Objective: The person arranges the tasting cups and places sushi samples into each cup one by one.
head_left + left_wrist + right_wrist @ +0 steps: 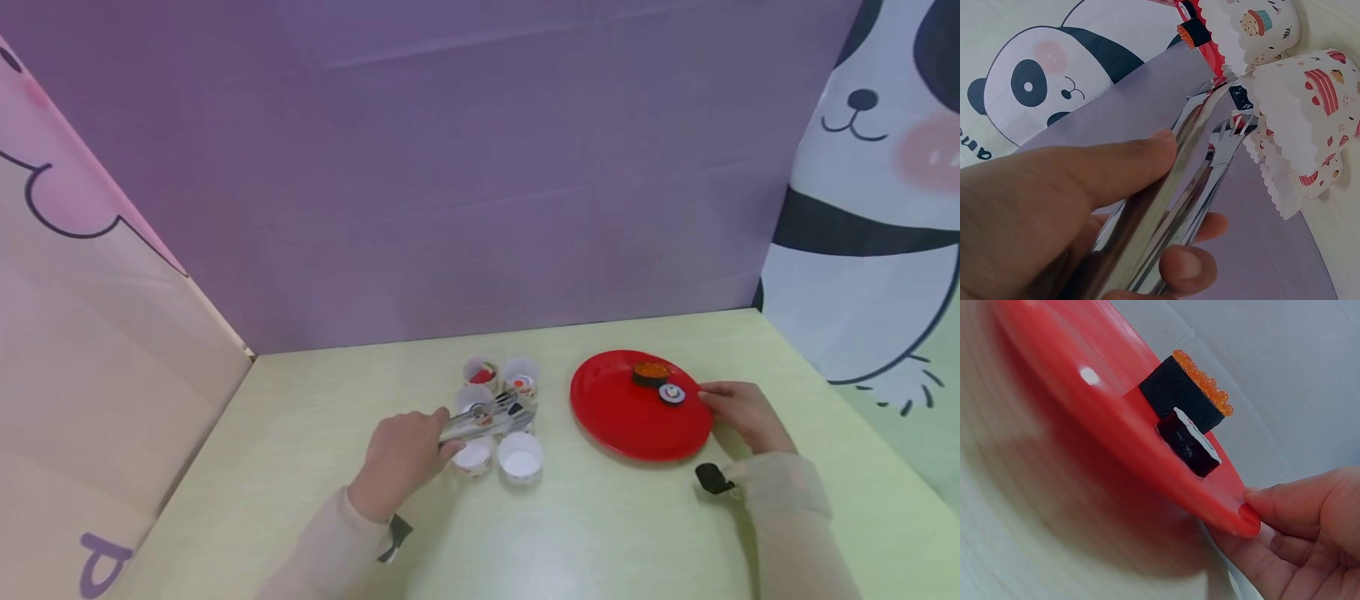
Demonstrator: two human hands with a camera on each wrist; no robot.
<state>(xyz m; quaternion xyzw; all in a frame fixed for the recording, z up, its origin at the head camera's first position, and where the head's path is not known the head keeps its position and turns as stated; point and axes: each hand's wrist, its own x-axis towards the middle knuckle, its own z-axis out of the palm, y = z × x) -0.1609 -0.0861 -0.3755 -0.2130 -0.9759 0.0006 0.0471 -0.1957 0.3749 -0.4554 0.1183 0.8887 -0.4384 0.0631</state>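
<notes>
My left hand (401, 458) grips metal tongs (1175, 181), thumb on one arm and fingers on the other. The tong tips are above a group of white paper cups (521, 460). Beside those tips, in the left wrist view, a dark sushi piece (1240, 97) shows; whether they clasp it I cannot tell. At the right, my right hand (746, 412) pinches the rim of a red plate (622, 421) between thumb and fingers. On this plate a roe-topped sushi (1188, 394) and a smaller sushi roll (1189, 444) sit side by side.
One back cup holds a red piece (482, 377); another holds a white and orange piece (522, 383). The front right cup looks bare inside. A purple backdrop (480, 208) stands behind the table, with printed panels at both sides.
</notes>
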